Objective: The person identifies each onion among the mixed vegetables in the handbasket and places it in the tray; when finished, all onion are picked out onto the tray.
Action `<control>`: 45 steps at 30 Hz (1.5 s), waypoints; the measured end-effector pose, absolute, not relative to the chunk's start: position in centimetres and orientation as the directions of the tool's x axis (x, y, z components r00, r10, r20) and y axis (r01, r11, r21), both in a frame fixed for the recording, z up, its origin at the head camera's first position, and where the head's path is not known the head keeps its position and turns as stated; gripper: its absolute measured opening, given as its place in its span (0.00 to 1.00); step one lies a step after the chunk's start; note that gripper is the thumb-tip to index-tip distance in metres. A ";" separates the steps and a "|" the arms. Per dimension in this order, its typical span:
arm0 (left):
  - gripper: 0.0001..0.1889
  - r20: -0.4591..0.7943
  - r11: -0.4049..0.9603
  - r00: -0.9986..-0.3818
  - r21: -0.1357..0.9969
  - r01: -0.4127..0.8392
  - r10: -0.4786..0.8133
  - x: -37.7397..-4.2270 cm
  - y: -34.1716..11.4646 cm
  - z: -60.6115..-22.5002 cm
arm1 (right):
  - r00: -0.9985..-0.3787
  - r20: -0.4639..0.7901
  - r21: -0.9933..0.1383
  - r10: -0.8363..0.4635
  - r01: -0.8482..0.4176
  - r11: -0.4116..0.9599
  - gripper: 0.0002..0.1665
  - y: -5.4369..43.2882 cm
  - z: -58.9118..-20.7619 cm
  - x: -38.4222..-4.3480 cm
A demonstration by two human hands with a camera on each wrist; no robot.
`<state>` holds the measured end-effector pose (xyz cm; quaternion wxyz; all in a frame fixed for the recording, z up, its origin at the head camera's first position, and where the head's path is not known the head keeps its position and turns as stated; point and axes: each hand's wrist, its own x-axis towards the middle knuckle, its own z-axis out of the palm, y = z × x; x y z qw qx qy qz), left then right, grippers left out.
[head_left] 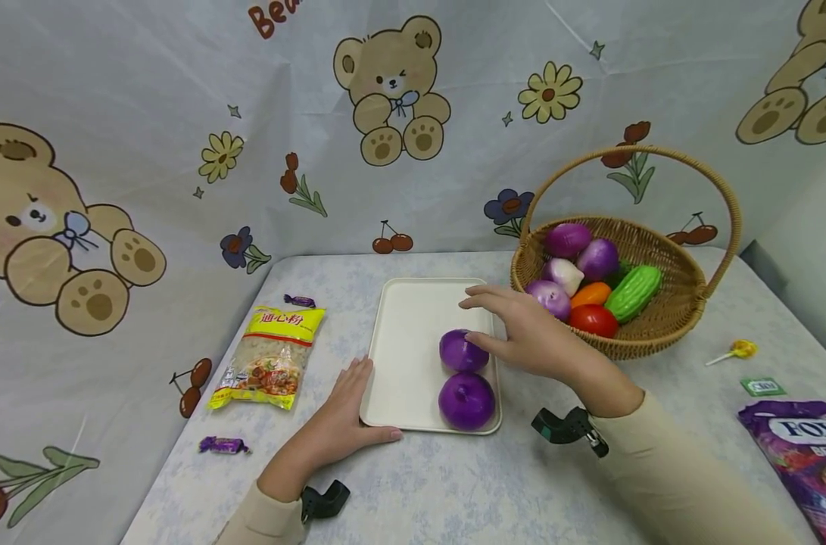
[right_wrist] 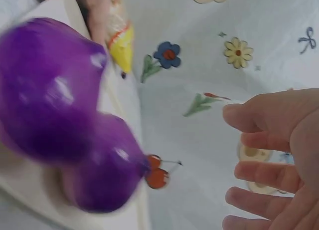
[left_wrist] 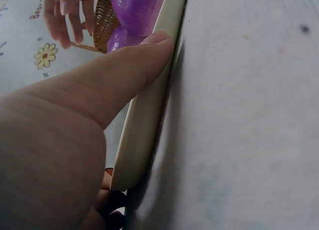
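Note:
Two glossy purple onions, a far one and a near one, sit along the right side of a cream tray. My left hand rests at the tray's near left corner, fingers along the left side. Its thumb lies straight against the tray's near wall in the left wrist view. Above the tray's right edge is my right hand, fingers spread and relaxed, overlapping the far onion in the head view. In the right wrist view its fingers stand apart from both onions, with nothing between them.
A handled wicker basket at the back right holds purple onions, a tomato and a bumpy green vegetable. On the left lie a pasta bag and two purple-wrapped candies. A lollipop and a purple FOX'S bag lie right.

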<state>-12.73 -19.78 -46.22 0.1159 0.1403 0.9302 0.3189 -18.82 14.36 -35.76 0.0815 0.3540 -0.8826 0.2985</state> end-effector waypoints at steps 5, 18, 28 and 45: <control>0.72 -0.116 0.756 -0.935 0.625 0.194 0.336 -12.6 -19.9 -46.2 | -0.743 0.408 -0.439 -0.530 -0.669 0.600 0.27 16.4 -34.1 -19.4; 0.71 -0.109 0.757 -0.931 0.619 0.210 0.348 -12.7 -19.9 -46.3 | -0.862 0.312 -0.451 -0.401 -0.505 0.736 0.37 22.0 -32.2 -21.4; 0.72 -0.109 0.755 -0.932 0.622 0.207 0.346 -12.7 -19.9 -46.2 | -0.921 0.197 -0.473 -0.335 -0.388 0.791 0.40 23.5 -32.3 -22.2; 0.72 -0.111 0.751 -0.932 0.628 0.202 0.344 -12.7 -19.9 -46.1 | -0.902 0.153 -0.463 -0.403 -0.426 0.777 0.39 23.5 -34.1 -22.8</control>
